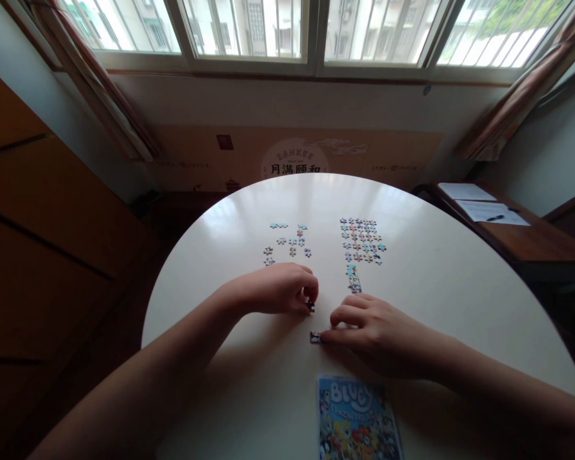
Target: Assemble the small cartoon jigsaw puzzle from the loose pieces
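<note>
My left hand (282,289) is closed in a pinch on a dark puzzle piece (311,306) just above or on the white round table (196,268). Nearer to me, the extended index finger of my right hand (371,329) touches the right edge of a small joined puzzle section (315,337); its other fingers are curled. Beyond my left hand lie several loose pieces (292,241). Rows of pieces (359,239) lie farther right, with a short joined strip (353,279) running from them toward my right hand.
A blue picture sheet (359,418) with cartoon figures lies at the table's near edge. To the right, a brown side desk (546,239) holds papers (491,212) and a pen. Windows and a long printed box (354,153) stand beyond the table.
</note>
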Demonstrator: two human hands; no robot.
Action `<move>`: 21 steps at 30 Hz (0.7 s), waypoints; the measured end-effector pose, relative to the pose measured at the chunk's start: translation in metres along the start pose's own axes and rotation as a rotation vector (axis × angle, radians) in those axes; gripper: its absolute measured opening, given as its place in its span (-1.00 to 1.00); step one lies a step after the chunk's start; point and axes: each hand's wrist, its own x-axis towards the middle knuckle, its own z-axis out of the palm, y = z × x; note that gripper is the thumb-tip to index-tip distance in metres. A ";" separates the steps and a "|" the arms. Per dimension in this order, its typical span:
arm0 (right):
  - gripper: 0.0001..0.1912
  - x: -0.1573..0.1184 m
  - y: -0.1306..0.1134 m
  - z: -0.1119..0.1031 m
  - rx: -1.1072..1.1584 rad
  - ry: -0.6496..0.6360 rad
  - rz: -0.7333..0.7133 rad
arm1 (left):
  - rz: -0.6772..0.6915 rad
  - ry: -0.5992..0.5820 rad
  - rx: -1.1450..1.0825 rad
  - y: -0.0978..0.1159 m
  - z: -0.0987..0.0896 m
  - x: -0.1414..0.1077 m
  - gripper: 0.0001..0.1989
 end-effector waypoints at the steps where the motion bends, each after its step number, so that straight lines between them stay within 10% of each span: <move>1: -0.62 0.000 0.000 0.000 0.006 0.003 -0.002 | 0.016 -0.010 -0.018 -0.001 0.001 0.001 -0.87; 21: -0.67 0.001 -0.001 -0.003 0.007 -0.012 -0.003 | 0.082 -0.060 -0.138 -0.002 0.003 0.005 -0.84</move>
